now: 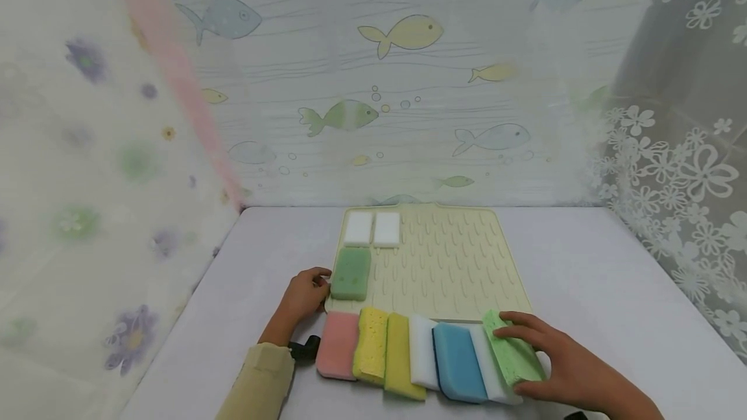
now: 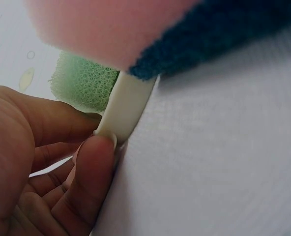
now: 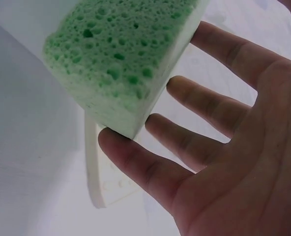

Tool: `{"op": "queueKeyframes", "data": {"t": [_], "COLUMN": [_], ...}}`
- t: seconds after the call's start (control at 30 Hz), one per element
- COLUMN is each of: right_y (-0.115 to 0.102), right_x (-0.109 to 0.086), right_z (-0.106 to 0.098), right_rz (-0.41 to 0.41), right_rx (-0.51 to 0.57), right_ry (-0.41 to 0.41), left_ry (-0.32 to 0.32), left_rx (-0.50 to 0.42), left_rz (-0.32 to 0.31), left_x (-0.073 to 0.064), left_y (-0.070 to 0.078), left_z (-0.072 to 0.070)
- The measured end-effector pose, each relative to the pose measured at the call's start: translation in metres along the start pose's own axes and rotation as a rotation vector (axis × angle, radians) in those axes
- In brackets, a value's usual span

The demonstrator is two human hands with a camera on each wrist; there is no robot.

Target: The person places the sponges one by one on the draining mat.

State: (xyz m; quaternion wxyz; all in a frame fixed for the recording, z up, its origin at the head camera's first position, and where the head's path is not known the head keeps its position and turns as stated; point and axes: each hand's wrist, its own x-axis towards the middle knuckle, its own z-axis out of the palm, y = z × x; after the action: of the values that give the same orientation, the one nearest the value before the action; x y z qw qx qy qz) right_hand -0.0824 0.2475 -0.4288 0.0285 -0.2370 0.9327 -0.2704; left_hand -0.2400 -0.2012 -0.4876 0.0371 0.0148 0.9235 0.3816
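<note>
My right hand (image 1: pixel 560 358) grips a light green sponge (image 1: pixel 513 352) between thumb and fingertips at the right end of a row of sponges. In the right wrist view, the fingertips press along the edge of that porous sponge (image 3: pixel 116 59). At the left edge of a cream ridged mat (image 1: pixel 449 264), my left hand (image 1: pixel 303 293) pinches the rim, as the left wrist view shows with the thumb against the mat's pale edge (image 2: pixel 128 105). Beside that hand, a darker green sponge (image 1: pixel 351 274) lies on the mat. Two white sponges (image 1: pixel 358 229) lie behind it.
Along the mat's front edge, the row holds a pink sponge (image 1: pixel 338 345), a bright yellow sponge (image 1: pixel 370 345), an olive-yellow sponge (image 1: pixel 399 355), a white sponge (image 1: pixel 423 352), a blue sponge (image 1: pixel 461 361) and another white one. Patterned curtains (image 1: pixel 350 83) surround the white table (image 1: pixel 589 264).
</note>
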Motion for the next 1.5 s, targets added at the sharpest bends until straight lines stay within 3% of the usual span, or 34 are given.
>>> {"op": "queueKeyframes", "data": {"t": [0.27, 0.7, 1.5], "right_y": [-0.002, -0.012, -0.027], "right_x": [0.013, 0.043, 0.113], "right_z": [-0.005, -0.011, -0.001], "right_rz": [-0.045, -0.102, -0.088], "right_rx": [-0.042, -0.044, -0.013], "right_ry": [0.032, -0.015, -0.094], "left_ry": [-0.002, -0.007, -0.014], "left_rx": [-0.014, -0.025, -0.019], "left_rz": [-0.011, -0.001, 0.004], "left_x": [0.0, 0.0, 0.0], "left_y": [0.0, 0.0, 0.003], "left_z": [0.001, 0.002, -0.002]}}
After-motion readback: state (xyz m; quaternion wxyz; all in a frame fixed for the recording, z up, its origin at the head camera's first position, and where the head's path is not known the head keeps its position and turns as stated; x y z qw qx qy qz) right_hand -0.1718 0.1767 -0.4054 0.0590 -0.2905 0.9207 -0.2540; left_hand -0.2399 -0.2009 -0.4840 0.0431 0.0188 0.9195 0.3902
